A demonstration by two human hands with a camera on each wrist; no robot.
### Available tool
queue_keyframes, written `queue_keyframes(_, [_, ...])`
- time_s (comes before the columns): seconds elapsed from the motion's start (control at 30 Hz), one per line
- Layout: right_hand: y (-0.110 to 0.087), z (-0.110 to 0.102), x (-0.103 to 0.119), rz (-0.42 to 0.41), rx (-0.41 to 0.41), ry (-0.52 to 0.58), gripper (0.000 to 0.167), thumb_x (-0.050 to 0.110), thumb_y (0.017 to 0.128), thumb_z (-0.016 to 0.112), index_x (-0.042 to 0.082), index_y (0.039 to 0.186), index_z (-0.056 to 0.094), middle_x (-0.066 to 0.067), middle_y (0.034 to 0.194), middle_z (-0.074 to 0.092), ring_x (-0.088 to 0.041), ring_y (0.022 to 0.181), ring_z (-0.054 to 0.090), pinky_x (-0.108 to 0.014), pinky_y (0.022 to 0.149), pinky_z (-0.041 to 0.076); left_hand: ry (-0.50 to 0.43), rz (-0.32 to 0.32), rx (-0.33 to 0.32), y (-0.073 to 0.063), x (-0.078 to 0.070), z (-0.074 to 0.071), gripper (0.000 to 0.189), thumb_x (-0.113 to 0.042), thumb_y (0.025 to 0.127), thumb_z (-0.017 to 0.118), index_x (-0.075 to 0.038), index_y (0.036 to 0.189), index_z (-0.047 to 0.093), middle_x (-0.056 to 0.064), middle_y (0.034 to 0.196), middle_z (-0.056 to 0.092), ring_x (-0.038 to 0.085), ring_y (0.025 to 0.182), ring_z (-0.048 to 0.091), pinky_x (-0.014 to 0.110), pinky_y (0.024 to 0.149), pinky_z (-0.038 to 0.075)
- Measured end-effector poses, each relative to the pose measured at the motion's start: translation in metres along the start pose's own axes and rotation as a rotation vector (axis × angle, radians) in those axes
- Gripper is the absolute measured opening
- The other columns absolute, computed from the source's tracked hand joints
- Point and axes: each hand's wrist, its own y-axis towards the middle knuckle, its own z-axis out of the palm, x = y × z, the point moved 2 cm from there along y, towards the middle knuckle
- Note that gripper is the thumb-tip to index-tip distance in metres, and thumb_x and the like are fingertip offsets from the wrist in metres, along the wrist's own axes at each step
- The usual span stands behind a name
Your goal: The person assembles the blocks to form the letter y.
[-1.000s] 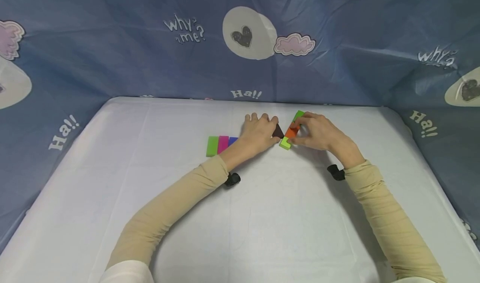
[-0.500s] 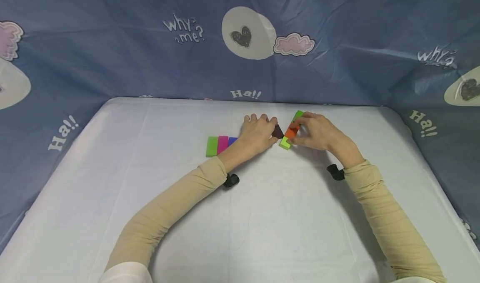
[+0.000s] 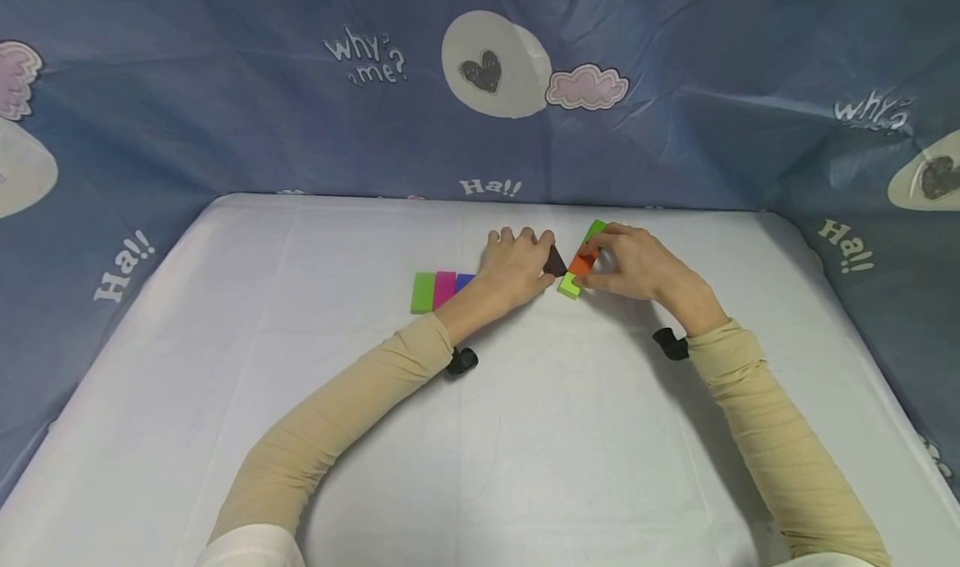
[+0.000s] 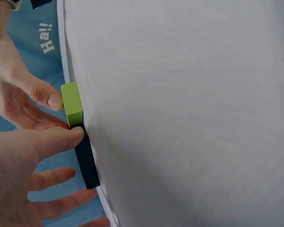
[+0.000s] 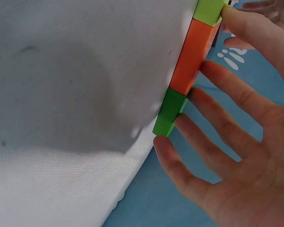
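Note:
A row of three blocks, yellow-green [image 3: 568, 288], orange [image 5: 194, 56] and green [image 5: 169, 111], slants along the table's far side. My right hand [image 3: 633, 265] lies to its right, fingers spread, thumb touching the yellow-green block and fingertips resting along the row's side. My left hand [image 3: 517, 267] holds a dark block [image 4: 87, 158] between the thumb at one end and a fingertip at the other. The dark block's corner meets the row near the yellow-green block. In the left wrist view, the yellow-green block [image 4: 72, 103] stands just beyond my left thumb.
Left of my left wrist, a green block [image 3: 423, 292], a magenta block [image 3: 445, 290] and a partly hidden blue block [image 3: 464, 282] lie side by side. Black wrist devices [image 3: 462, 361] hang under both forearms. Printed blue cloth [image 3: 337, 133] rises behind the white table [image 3: 570, 434].

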Motion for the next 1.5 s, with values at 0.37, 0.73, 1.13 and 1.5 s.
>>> queue_keyframes(0.37, [0.000, -0.001, 0.000, 0.009, 0.004, 0.006, 0.050, 0.038, 0.090, 0.086, 0.007, 0.127, 0.075, -0.017, 0.130, 0.071, -0.043, 0.121, 0.068, -0.061, 0.106, 0.053, -0.016, 0.006, -0.002, -0.001, 0.001, 0.001, 0.051, -0.046, 0.103, 0.072, -0.014, 0.142, 0.061, 0.013, 0.136, 0.070, 0.040, 0.118, 0.067, 0.053, 0.105, 0.051])
queue_keyframes(0.73, [0.000, -0.001, 0.001, 0.009, 0.005, 0.008, 0.052, 0.038, 0.090, 0.086, 0.005, 0.128, 0.074, -0.018, 0.132, 0.070, -0.044, 0.123, 0.067, -0.061, 0.108, 0.052, -0.016, 0.001, 0.000, -0.003, 0.004, 0.001, 0.055, -0.047, 0.104, 0.070, -0.015, 0.147, 0.058, 0.012, 0.134, 0.070, 0.040, 0.117, 0.067, 0.053, 0.105, 0.052])
queue_keyframes(1.13, [0.000, -0.001, 0.000, 0.013, -0.001, 0.015, 0.049, 0.040, 0.090, 0.085, 0.009, 0.127, 0.076, -0.016, 0.131, 0.071, -0.042, 0.124, 0.067, -0.060, 0.110, 0.052, -0.064, -0.010, -0.003, -0.017, 0.018, -0.009, 0.056, -0.048, 0.104, 0.070, -0.018, 0.150, 0.057, 0.011, 0.137, 0.071, 0.040, 0.114, 0.070, 0.055, 0.104, 0.053])
queue_keyframes(1.5, [0.000, 0.000, -0.001, 0.011, 0.008, 0.011, 0.051, 0.040, 0.091, 0.084, 0.008, 0.129, 0.075, -0.016, 0.131, 0.070, -0.042, 0.124, 0.067, -0.060, 0.110, 0.051, -0.078, -0.009, 0.018, -0.044, 0.050, -0.016, 0.052, -0.046, 0.104, 0.069, -0.020, 0.149, 0.062, 0.010, 0.140, 0.072, 0.042, 0.115, 0.071, 0.056, 0.102, 0.055])
